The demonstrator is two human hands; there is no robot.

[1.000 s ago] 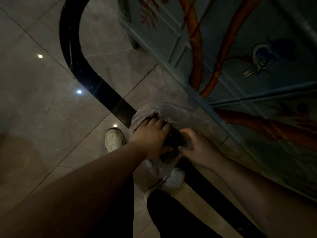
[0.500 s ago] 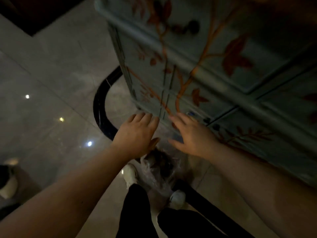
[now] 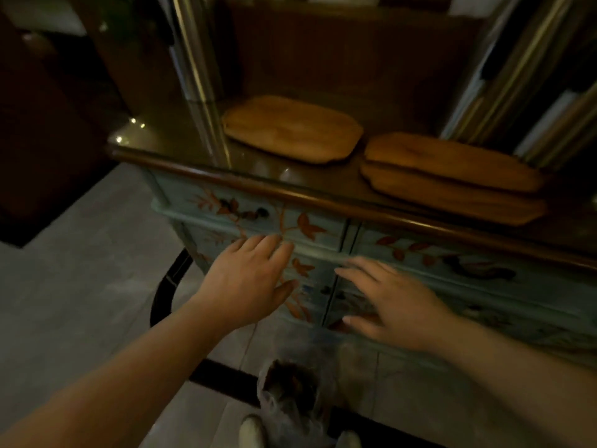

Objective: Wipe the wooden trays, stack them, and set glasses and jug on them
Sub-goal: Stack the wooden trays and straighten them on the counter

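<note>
Both hands have come up from the plastic bag (image 3: 290,402) on the floor since a second ago, and the view has lifted with them from the tiles to the top of the painted cabinet (image 3: 323,227). At left, the left hand (image 3: 248,279) hovers flat with fingers spread and released, holding nothing, in front of the cabinet's drawer front; whether it touches the wood I cannot tell. Further back on the glossy cabinet top, a single wooden tray (image 3: 292,129) lies alone at left of centre. To its right, apart from it, two more wooden trays (image 3: 452,176) already lie one on the other near the front edge. The right hand (image 3: 397,302) is likewise open and empty, low before the cabinet doors. As a judgement, the task looks early: two trays are stacked, the third is not yet on the pile, and nothing shows whether any has been wiped. No cloth, glasses or jug are visible. The room is dim, the bag's dark contents cannot be identified, and the tall shapes at far right are blurred.
</note>
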